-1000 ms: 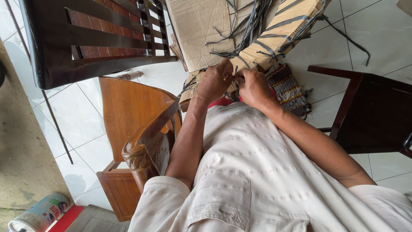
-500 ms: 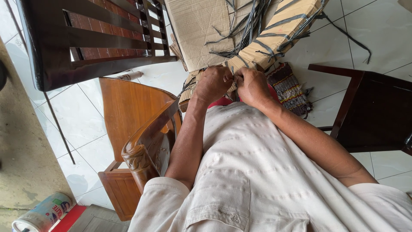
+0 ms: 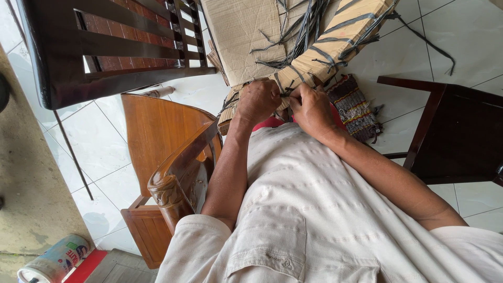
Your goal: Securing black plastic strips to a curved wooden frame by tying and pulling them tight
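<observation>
White tiled floor (image 3: 110, 152), dark wooden chairs around me. My left hand (image 3: 258, 100) was curled in a loose fist on the near edge of the cardboard bundle (image 3: 335, 39), fingertips hidden, so I could not tell exactly what it pinched. My right hand (image 3: 312, 109), touching the left, pinched a dark strap (image 3: 309, 23) where it met the cardboard. Just beyond the right hand lay a woven mat (image 3: 356, 107); beside the left, a carved brown armrest (image 3: 181, 162). Risk, as I judged it: pulled hard, the strap could slip from my fingers or tear the soft cardboard edge.
</observation>
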